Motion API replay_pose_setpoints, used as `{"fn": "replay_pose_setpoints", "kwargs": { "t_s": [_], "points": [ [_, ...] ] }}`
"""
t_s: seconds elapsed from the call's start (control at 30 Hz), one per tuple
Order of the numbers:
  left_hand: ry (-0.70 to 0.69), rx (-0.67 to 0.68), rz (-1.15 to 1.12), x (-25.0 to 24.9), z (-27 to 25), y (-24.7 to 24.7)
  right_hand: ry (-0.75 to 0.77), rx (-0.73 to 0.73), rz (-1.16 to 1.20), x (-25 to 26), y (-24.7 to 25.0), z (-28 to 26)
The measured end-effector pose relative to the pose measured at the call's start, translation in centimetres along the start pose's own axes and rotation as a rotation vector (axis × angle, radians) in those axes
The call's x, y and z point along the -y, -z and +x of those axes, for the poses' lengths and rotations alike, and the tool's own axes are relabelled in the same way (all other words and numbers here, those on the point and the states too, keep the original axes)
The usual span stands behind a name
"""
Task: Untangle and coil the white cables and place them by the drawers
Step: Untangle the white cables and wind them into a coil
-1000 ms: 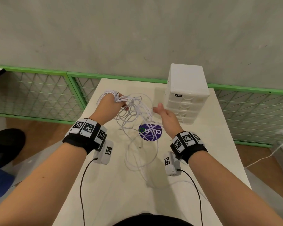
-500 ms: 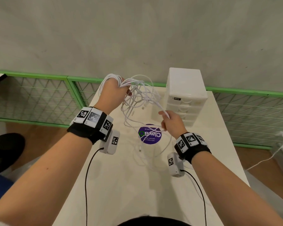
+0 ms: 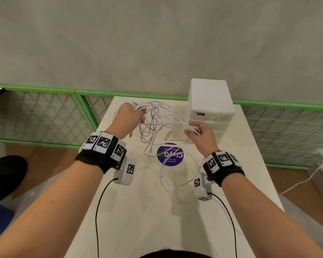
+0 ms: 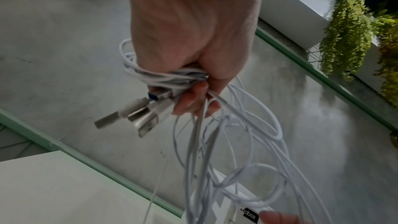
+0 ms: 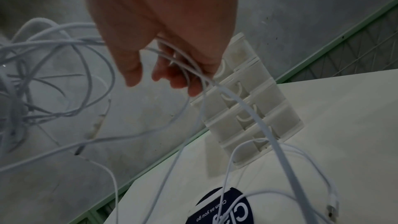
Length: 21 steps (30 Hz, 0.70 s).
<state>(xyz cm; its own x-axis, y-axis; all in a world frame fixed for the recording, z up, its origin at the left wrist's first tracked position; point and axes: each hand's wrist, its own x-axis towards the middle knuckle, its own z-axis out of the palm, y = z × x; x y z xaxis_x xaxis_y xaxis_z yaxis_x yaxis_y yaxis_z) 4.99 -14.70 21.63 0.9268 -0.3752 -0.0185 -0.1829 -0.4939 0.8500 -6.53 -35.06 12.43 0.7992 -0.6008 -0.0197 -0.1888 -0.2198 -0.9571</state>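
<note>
The left hand (image 3: 128,116) gripped the white cables (image 3: 155,123) in a bunch above the bench (image 3: 138,211), and the right hand (image 3: 199,133) pinched some strands near the drawers (image 3: 209,101). Pulling hard might tighten the knots.

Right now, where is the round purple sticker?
In the head view, the round purple sticker lies flat on the cream table, near its middle, just in front of the white plastic drawer box and under some dangling white cables.

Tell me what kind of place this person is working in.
Probably an office or shared workspace: a plain white table bearing a "Clean as you go" sticker, a small white drawer unit, green-framed mesh partitions, and a bare concrete wall.
</note>
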Motion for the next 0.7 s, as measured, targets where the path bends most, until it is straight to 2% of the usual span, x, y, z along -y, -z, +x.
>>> {"fn": "replay_pose_setpoints", "kwargs": {
  "t_s": [0.1,0.27,0.43,0.5,0.6,0.7],
  "points": [
    [0.017,0.019,-0.006,0.4,-0.2,-0.1,0.053,0.079,0.052,0.5,-0.7,-0.6],
    [0.048,-0.007,-0.023,0.5,-0.2,-0.2,0.094,0.078,0.111,1.0,-1.1,-1.0],
    [0.035,0.005,-0.038,0.1,-0.5,-0.1,0.109,0.249,0.225,2.4,-1.0,-1.8],
    [0.019,0.019,-0.039,0.4,-0.4,0.0,0.094,0.254,0.283,2.7,-1.0,-2.2],
    [0.018,0.063,-0.040,1.0,-0.4,0.1,0.026,0.207,0.217,2.5,-1.1,-2.2],
    [-0.018,0.132,0.019,1.2,-0.8,0.1,0.113,0.148,-0.022,2.0,-1.4,-1.2]
  ]
}}
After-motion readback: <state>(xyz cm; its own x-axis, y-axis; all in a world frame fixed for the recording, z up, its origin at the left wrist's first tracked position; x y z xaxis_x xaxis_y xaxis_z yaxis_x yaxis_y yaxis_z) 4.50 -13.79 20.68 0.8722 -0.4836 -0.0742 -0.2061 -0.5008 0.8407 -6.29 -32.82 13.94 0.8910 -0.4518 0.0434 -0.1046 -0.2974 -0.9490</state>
